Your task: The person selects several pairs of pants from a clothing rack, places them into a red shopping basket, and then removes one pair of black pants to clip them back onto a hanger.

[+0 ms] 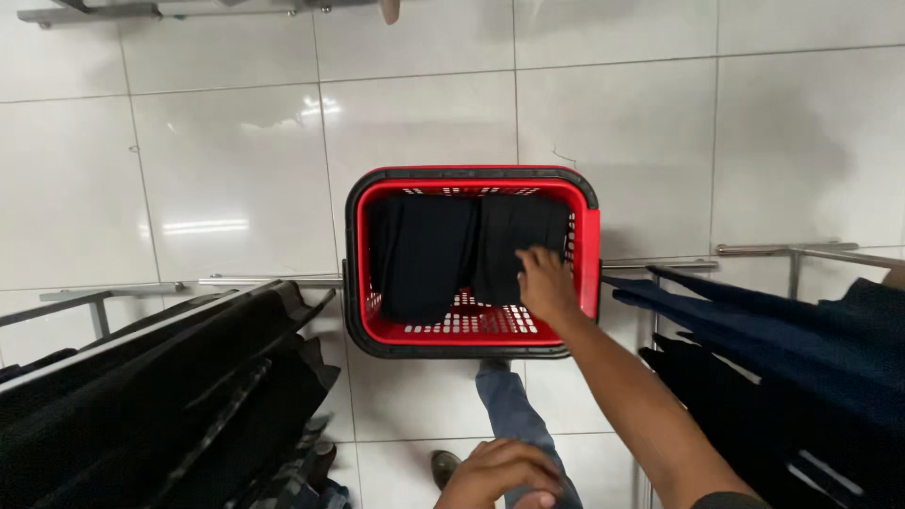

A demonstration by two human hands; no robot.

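Closest in, at the bottom edge, the person's left hand is curled into a loose fist, knuckles up, fingers folded in; whether anything sits inside it cannot be told. Just under it a leg in grey-blue jeans runs down to a dark shoe on the white tiled floor.

To the left, dark garments hang packed along a metal rail, filling the lower left corner. To the right, navy and black garments hang from another rail, their folds fanning towards the middle.

Between the two racks, the right arm stretches forward from the lower right, and the right hand reaches over the near right corner of a red plastic basket with a black rim. The fingers are spread slightly and bent down, the fingertips resting on a black folded garment on the right side of the basket; it looks like a touch or light grip on the cloth's edge rather than a firm pinch. A second black folded garment lies just beside it on the left, the two touching along the middle. Below them the basket's perforated red bottom shows. The basket stands on the floor tiles.

Farthest away, at the top left, a strip of metal frame crosses the floor edge.
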